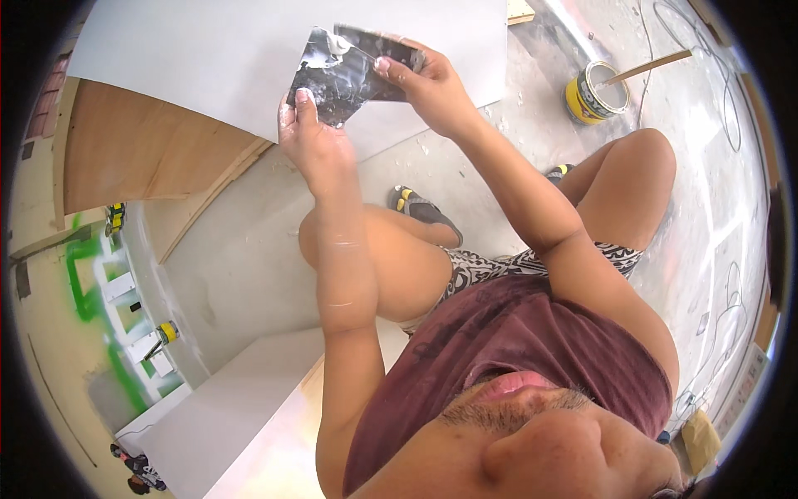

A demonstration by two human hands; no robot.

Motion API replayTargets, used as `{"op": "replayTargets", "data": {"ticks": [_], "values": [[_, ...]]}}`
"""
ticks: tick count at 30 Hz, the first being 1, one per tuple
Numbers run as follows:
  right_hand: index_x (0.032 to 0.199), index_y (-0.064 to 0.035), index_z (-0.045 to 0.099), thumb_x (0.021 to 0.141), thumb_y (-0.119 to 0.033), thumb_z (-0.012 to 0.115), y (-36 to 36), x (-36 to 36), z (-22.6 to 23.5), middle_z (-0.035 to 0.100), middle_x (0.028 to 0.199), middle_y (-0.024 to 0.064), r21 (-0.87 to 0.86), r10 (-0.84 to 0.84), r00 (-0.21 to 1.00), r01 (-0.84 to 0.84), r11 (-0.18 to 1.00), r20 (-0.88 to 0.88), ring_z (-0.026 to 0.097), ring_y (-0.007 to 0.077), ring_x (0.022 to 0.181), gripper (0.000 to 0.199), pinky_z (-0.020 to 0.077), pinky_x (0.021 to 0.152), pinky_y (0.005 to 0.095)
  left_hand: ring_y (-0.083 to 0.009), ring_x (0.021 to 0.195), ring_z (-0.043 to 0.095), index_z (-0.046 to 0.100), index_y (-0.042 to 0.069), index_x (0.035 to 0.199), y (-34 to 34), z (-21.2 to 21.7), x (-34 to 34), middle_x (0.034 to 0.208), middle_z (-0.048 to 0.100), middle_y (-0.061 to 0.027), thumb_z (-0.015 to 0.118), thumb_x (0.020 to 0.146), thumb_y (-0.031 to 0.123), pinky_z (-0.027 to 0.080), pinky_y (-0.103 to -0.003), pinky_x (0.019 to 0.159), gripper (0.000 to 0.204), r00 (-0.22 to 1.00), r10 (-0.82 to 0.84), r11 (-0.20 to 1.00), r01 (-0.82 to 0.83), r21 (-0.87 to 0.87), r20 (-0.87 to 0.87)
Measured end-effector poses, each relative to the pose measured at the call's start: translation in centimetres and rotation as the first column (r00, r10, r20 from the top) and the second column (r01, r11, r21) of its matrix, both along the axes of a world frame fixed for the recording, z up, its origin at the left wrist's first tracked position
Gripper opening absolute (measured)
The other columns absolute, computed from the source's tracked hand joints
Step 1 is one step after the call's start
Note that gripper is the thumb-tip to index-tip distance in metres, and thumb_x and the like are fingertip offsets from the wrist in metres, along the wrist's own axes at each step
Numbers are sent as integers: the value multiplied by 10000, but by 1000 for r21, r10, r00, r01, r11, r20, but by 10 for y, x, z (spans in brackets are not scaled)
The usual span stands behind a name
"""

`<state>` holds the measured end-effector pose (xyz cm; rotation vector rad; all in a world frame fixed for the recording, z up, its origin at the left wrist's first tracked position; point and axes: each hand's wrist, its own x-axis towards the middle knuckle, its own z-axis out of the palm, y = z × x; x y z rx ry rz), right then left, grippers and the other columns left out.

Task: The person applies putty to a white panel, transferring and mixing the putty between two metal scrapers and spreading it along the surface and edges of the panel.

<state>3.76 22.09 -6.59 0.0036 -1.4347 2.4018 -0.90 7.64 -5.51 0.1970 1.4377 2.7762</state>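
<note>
Both of my hands are raised over a white board (199,50), each gripping a thin, flat black putty spreader. My left hand (314,145) pinches the lower corner of one putty spreader (337,96), thumb on its face. White putty is smeared across that blade, with a thicker lump near its top edge. In my right hand (432,87) is the other putty spreader (391,87), its thumb on the near side and fingers behind. The two blades meet or overlap; whether they touch is unclear. White residue marks my fingers.
To the right, a yellow and black can (588,96) of pale paste stands on the concrete floor with a wooden stick (652,66) in it. Brown wood panelling (141,145) is at left. Another pale board (241,391) lies behind me, and cables (731,108) run along the right.
</note>
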Motion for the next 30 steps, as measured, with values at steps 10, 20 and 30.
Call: {"op": "replayTargets", "data": {"ticks": [10,20,30], "values": [[1205,-17,600,902,-134,625,59,8,19,707,972,103,103,-308,924,292,951,225,697,230,736,326,576,685,344,-206,965,619,545,-87,1145,2,4,2,1067,623,-148,540,957,66,508,-337,862,242,997,73,997,-73,10,-27],[1177,45,610,899,-177,682,47,11,27,695,896,95,155,-109,988,92,984,106,674,129,716,363,538,505,260,-203,1003,622,541,-115,1232,24,12,12,1120,626,-162,529,965,59,503,-326,894,319,995,-12,995,22,94,-103],[1238,-41,617,882,-120,686,103,-19,47,675,1160,57,290,-452,873,487,824,-182,633,165,1048,370,489,947,345,-101,915,592,635,-74,1168,20,4,29,1029,667,-75,534,967,66,471,-244,823,265,990,-19,907,-41,-419,-137]]}}
